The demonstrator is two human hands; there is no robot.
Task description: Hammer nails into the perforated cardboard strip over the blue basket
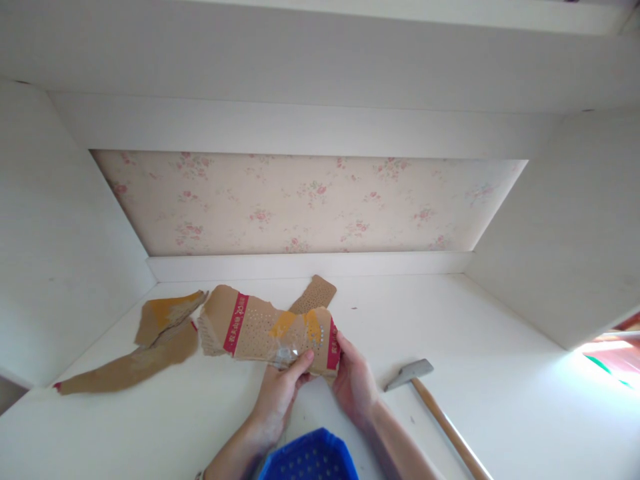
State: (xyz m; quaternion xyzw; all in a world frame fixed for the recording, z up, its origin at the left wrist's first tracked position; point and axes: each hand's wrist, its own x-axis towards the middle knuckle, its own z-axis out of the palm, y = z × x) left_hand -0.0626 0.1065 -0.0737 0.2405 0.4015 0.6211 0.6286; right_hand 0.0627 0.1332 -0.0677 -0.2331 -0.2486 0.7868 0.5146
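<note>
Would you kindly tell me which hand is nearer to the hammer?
Right. The right hand is at the right end of the held cardboard, just left of the hammer; the left hand is farther left, at the cardboard's near edge.

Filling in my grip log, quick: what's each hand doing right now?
Left hand: closed on the cardboard piece's near edge, thumb on top.
Right hand: closed on the same piece's right end.

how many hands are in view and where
2: the left hand grips the lower edge of the red-banded cardboard; the right hand holds its right end.
</note>
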